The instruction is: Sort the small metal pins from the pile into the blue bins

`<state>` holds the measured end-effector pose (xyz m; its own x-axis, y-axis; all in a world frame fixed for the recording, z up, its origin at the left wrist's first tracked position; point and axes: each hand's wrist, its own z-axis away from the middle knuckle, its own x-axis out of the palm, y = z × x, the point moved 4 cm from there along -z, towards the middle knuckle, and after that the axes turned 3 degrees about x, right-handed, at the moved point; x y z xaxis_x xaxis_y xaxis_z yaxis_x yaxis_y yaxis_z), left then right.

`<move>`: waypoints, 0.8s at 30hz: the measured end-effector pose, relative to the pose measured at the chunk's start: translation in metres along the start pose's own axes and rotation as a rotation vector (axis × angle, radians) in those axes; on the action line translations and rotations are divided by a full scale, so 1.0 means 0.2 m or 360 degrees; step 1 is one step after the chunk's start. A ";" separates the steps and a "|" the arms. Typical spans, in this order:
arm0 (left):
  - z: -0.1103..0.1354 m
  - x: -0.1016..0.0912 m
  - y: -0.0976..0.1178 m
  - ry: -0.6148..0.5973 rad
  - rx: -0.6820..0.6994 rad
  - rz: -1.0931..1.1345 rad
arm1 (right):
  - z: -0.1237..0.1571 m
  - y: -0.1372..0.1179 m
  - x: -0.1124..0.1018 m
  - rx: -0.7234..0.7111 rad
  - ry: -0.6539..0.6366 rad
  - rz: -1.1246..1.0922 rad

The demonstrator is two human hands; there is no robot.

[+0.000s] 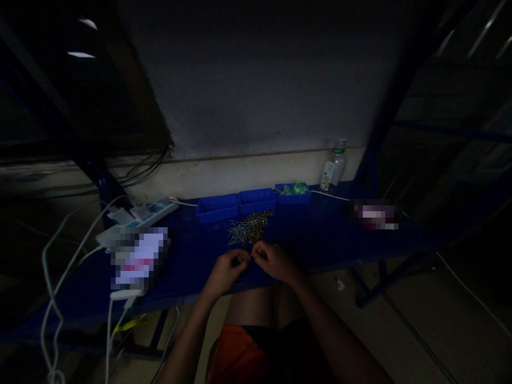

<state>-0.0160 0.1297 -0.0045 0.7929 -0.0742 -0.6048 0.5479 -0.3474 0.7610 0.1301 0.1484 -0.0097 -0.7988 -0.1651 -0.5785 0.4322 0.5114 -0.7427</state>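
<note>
My left hand (230,272) and my right hand (274,260) meet over the front part of the blue table (320,234), fingertips pinched and almost touching. Whatever small thing is between them is too dark and tiny to make out. Just beyond my fingers lies a loose pile: thin silver screws or nails (239,231) on its left side, small brass-coloured pieces (258,221) on its right. Behind the pile stand a left blue bin (218,207), a middle blue bin (256,199) and a right blue bin (293,200), which holds green and clear plastic (298,188).
A power strip (160,208) with plugs and white cables sits at the left, near a blurred-out flat object (140,258). At the back right stands a clear bottle (335,166). Another blurred-out item (376,214) lies right. A wall (260,96) rises behind the table.
</note>
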 end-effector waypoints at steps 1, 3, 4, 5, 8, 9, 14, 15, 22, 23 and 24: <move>0.00 0.00 0.00 -0.0012 0.0001 -0.0008 | 0.00 0.00 0.00 -0.0006 -0.0008 -0.0002; 0.00 0.00 0.00 -0.0006 -0.0005 -0.0007 | 0.00 0.00 0.00 -0.0015 -0.0022 -0.0011; 0.00 0.00 0.00 0.0005 -0.0008 -0.0002 | 0.00 0.00 0.00 -0.0016 -0.0018 -0.0017; 0.00 0.00 0.00 0.0023 -0.0013 0.0002 | 0.00 -0.01 0.00 -0.0014 -0.0009 -0.0021; 0.01 -0.01 0.00 0.0058 -0.0021 0.0021 | 0.00 -0.01 0.00 0.0003 0.0012 -0.0017; 0.00 -0.01 0.00 0.0067 -0.0021 0.0028 | 0.00 -0.01 0.00 0.0007 0.0006 -0.0017; 0.00 -0.02 -0.01 0.0112 -0.0031 0.0073 | -0.01 0.00 0.00 0.0004 -0.0015 -0.0041; 0.01 -0.02 -0.01 0.0123 -0.0035 0.0086 | -0.01 0.00 0.00 0.0007 -0.0011 -0.0033; 0.02 -0.03 0.00 0.0150 0.0035 0.0125 | -0.01 0.01 0.02 -0.0021 -0.0101 0.0010; 0.02 -0.03 0.01 0.0121 0.0057 0.0123 | -0.01 0.01 0.03 -0.0026 -0.0120 0.0015; 0.02 -0.03 0.01 0.0091 0.0080 0.0124 | -0.01 0.01 0.03 -0.0031 -0.0137 0.0024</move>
<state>-0.0201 0.1257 0.0000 0.8472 -0.0497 -0.5289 0.4713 -0.3891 0.7915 0.1258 0.1503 -0.0139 -0.7530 -0.2286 -0.6170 0.4350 0.5306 -0.7275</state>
